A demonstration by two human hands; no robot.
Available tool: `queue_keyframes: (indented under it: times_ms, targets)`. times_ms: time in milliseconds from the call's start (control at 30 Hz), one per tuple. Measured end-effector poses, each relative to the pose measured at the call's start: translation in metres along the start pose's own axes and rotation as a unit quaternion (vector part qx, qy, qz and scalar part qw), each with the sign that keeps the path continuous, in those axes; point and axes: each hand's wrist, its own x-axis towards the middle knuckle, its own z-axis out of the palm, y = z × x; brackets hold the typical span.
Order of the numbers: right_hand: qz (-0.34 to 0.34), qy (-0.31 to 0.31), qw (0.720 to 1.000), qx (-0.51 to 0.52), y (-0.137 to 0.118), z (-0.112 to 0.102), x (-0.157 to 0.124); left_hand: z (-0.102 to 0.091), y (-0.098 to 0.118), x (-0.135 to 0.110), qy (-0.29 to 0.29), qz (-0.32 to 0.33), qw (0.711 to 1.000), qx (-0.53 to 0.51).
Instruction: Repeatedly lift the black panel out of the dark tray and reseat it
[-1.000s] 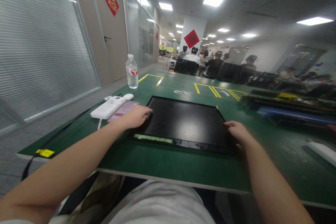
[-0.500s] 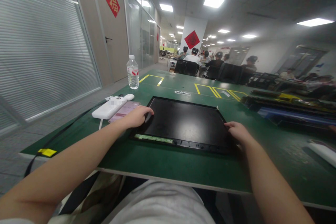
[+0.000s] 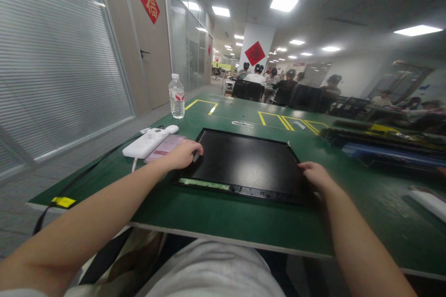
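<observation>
A black LCD screen panel [image 3: 249, 160] lies flat on the green tabletop [image 3: 216, 216] in front of me. A green circuit strip [image 3: 205, 184] runs along the left part of its near edge. My left hand [image 3: 185, 154] is closed on the panel's left edge, its fingertips curled over the frame. At the opposite side, my right hand [image 3: 316, 175] pinches the right edge between thumb and fingers. The fingers beneath the panel's rim are hidden on both sides.
Left of the panel lie a phone [image 3: 163, 148] and a white device [image 3: 144, 143] with a cable. A water bottle [image 3: 177, 97] stands behind them. Dark panels [image 3: 379, 141] are stacked at the right, near another white object [image 3: 430, 202]. Several people sit in the background.
My left fingertips have curled slightly down and inward at the panel's left edge. The panel and my right hand look unmoved.
</observation>
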Motion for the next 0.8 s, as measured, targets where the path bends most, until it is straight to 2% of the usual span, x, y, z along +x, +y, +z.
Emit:
queue_keyframes:
  times_ms: [233, 333, 433, 567, 800]
  targets:
    - [0.006, -0.005, 1.0, 0.015, 0.001, 0.0, 0.0, 0.009, -0.003, 0.0, 0.006, -0.021, 1.0, 0.002]
    - [0.011, 0.0, 1.0, 0.014, -0.003, -0.001, -0.003, 0.015, -0.006, 0.001, 0.024, -0.051, 0.998, -0.006]
    - [0.009, 0.004, 1.0, 0.008, -0.004, -0.001, -0.004, 0.018, -0.008, 0.001, 0.009, -0.077, 0.997, -0.014]
    - [0.003, -0.001, 1.0, -0.005, -0.002, -0.001, -0.002, 0.012, -0.005, 0.0, -0.005, -0.08, 0.996, -0.047]
    - [0.006, -0.001, 1.0, 0.009, -0.001, 0.0, -0.002, 0.002, -0.001, -0.003, -0.001, -0.15, 0.981, -0.125]
